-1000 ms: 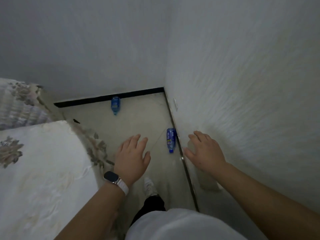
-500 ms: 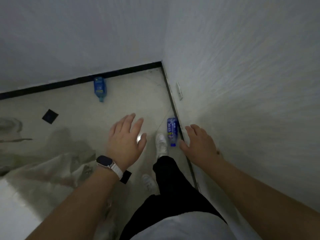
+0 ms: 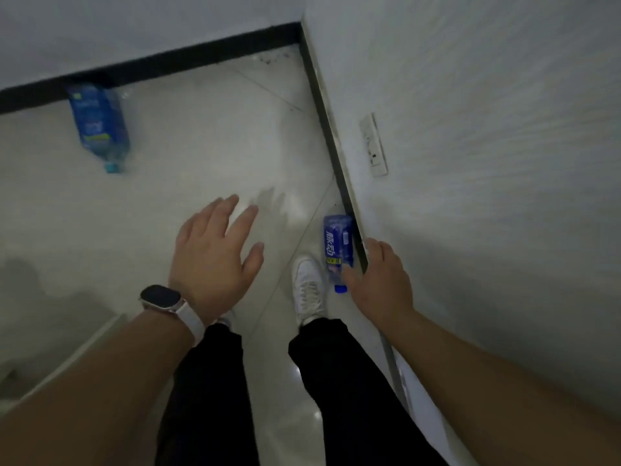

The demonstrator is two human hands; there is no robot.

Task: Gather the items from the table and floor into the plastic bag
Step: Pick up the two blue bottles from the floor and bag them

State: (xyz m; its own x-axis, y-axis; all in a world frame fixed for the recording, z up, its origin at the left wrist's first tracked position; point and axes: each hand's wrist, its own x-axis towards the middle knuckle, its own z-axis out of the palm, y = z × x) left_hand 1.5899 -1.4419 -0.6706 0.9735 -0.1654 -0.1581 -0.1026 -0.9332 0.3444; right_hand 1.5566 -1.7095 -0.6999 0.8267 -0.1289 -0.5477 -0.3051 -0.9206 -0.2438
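Two blue-labelled plastic bottles lie on the pale tiled floor. The near bottle (image 3: 337,248) rests against the right wall's skirting, cap toward me, beside my white shoe (image 3: 307,287). The far bottle (image 3: 98,124) lies by the black skirting at the back left. My right hand (image 3: 379,284) hangs over the near bottle's cap end, fingers spread, holding nothing. My left hand (image 3: 213,257), with a watch on its wrist, is open above the bare floor. No plastic bag is in view.
White walls meet in a corner at the top centre, edged by a black skirting (image 3: 161,63). A wall socket (image 3: 373,144) sits low on the right wall. A pale edge (image 3: 67,358) of furniture shows at the lower left.
I have stepped forward toward the corner; both bottles now look closer. My right hand has come down over the near bottle's cap end. The bed has slid out of view.
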